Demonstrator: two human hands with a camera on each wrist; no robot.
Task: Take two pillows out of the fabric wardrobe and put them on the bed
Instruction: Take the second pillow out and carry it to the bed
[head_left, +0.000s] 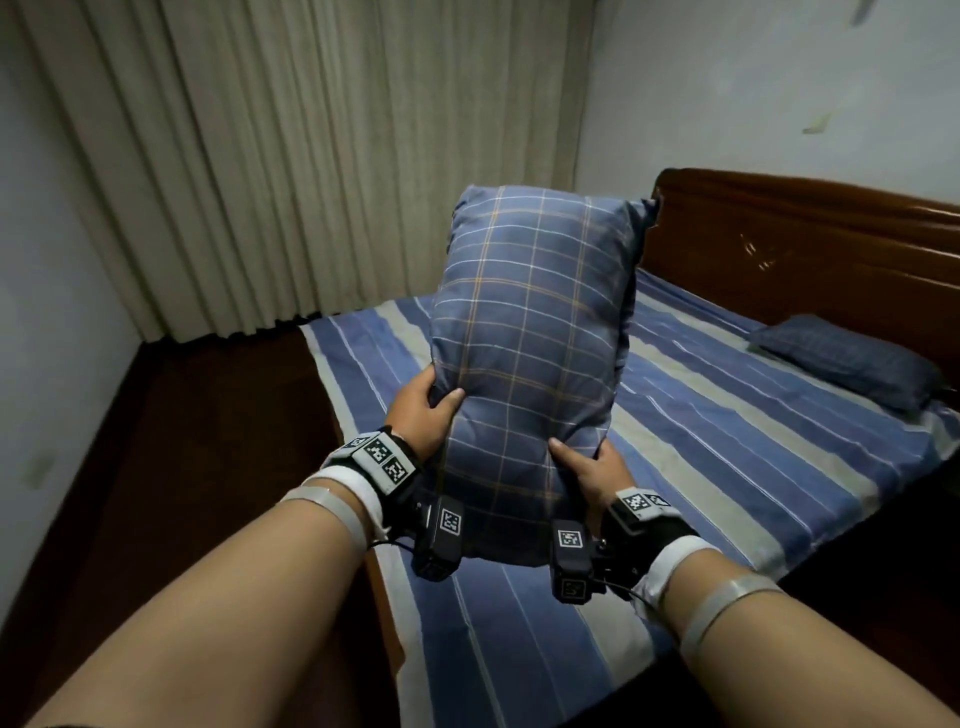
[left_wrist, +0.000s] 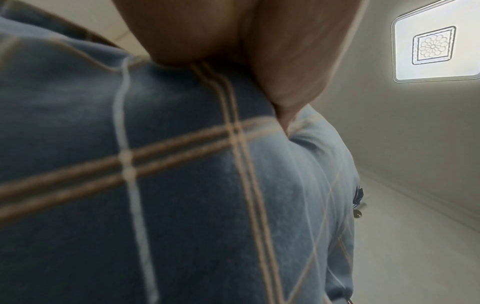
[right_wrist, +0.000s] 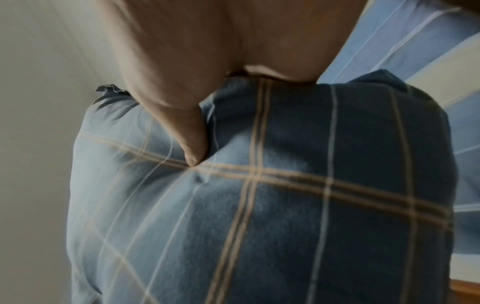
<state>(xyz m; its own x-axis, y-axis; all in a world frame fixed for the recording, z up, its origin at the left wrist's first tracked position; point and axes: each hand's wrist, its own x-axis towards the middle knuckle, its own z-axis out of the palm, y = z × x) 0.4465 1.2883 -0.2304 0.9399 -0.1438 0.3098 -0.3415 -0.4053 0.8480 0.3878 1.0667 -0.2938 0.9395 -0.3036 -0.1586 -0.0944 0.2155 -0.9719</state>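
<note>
Plaid pillow upright, held in air over bed. Left hand + right hand grasping its lower sides, thumbs dug in. 2nd pillow flat near headboard. Curtain behind.

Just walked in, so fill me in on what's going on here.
A person is carrying a plaid pillow toward the bed. The left hand and right hand each grip its lower end, thumbs pressed into the fabric, holding it upright in the air above the striped sheet. A second pillow already lies on the bed by the headboard, so this one is not yet set down.
</note>
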